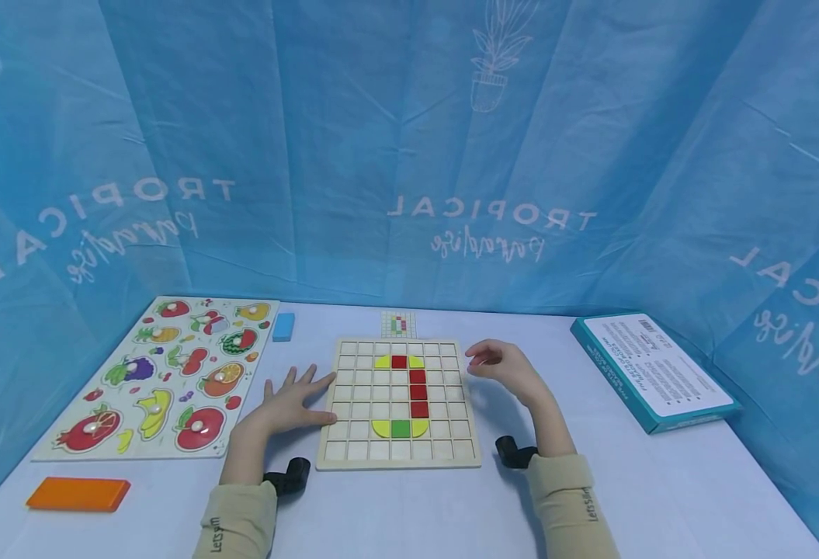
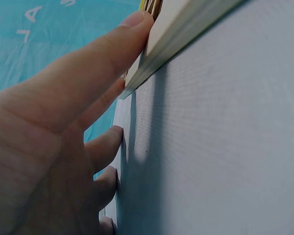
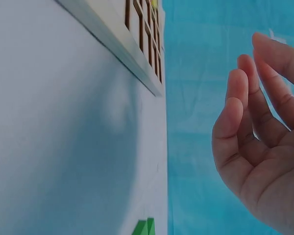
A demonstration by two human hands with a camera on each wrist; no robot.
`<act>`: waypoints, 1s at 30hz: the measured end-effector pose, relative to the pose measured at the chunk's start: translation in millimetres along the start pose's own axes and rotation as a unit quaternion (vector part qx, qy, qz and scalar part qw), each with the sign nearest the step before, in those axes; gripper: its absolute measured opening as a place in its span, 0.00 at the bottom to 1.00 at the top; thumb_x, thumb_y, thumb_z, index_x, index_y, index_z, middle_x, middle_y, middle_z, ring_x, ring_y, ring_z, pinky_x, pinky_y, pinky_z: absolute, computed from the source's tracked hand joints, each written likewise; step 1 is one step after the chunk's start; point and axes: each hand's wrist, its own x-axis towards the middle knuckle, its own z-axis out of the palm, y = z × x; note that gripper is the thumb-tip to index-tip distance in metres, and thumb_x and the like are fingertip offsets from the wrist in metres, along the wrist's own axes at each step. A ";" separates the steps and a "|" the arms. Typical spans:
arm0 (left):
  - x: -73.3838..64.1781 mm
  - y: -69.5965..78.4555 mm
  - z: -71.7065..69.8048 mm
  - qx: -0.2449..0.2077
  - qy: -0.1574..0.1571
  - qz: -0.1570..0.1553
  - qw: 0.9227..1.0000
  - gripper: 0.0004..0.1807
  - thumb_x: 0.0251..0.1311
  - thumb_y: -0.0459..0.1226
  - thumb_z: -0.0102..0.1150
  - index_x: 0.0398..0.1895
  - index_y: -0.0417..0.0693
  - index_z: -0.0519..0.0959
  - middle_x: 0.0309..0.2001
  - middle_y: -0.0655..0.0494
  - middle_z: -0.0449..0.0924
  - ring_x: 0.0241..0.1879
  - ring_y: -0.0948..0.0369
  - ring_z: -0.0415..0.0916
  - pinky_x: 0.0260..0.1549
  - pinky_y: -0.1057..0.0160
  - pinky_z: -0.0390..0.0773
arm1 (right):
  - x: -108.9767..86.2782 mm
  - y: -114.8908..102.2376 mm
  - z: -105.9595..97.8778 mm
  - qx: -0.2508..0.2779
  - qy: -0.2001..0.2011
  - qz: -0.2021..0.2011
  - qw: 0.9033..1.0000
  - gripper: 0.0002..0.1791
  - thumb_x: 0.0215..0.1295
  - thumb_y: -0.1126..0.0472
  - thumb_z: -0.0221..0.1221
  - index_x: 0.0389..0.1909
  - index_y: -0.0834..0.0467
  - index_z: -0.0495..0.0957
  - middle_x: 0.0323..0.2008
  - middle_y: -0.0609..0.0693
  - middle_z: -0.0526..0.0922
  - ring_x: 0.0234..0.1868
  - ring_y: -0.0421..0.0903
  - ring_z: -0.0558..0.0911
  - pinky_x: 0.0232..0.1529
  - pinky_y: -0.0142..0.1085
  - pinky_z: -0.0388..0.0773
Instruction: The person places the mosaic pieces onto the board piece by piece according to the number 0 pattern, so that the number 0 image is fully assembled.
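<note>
A square wooden grid board [image 1: 353,450] lies on the table. Red tiles [image 1: 418,392], yellow rounded tiles [image 1: 381,428] and one green tile [image 1: 400,428] sit in its cells. My left hand [image 1: 285,407] rests at the board's left edge with its fingers spread. In the left wrist view, the thumb [image 2: 112,49] touches the board's rim [image 2: 171,46]. Just off the board's right edge, my right hand [image 1: 510,371] hovers with loosely bent fingers. Nothing shows between those fingers [image 3: 228,122] in the right wrist view.
A small pattern card [image 1: 398,324] lies behind the board. To the left are a fruit puzzle board [image 1: 137,396], a blue block [image 1: 283,327] and an orange block [image 1: 78,494]. A teal box [image 1: 654,373] lies at right. A blue curtain [image 1: 353,155] hangs behind the table.
</note>
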 end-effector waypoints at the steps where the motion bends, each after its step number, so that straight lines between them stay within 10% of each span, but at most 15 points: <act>1: 0.0 0.2 0.0 0.000 0.000 0.000 1.000 0.45 0.48 0.53 0.64 0.68 0.45 0.60 0.70 0.33 0.45 0.67 0.33 0.29 0.57 0.30 0.25 | -0.2 0.9 -2.5 0.001 0.003 0.005 1.000 0.16 0.57 0.64 0.62 0.47 0.62 0.77 0.36 0.52 0.80 0.40 0.47 0.77 0.46 0.43 0.74; 18: -0.2 0.6 0.6 0.001 -0.002 -0.006 1.000 0.46 0.47 0.54 0.64 0.69 0.46 0.59 0.70 0.33 0.44 0.68 0.33 0.29 0.57 0.30 0.24 | 0.3 33.7 -38.3 0.025 0.053 0.044 0.997 0.19 0.61 0.62 0.58 0.53 0.63 0.73 0.42 0.55 0.77 0.42 0.50 0.75 0.49 0.44 0.73; 30: 1.3 -0.8 1.1 0.003 -0.005 -0.004 1.000 0.47 0.46 0.56 0.64 0.69 0.48 0.59 0.70 0.34 0.44 0.68 0.33 0.28 0.57 0.30 0.23 | -2.2 47.8 -46.9 0.029 0.069 0.075 0.994 0.21 0.62 0.67 0.54 0.58 0.62 0.69 0.61 0.60 0.67 0.63 0.58 0.63 0.62 0.55 0.61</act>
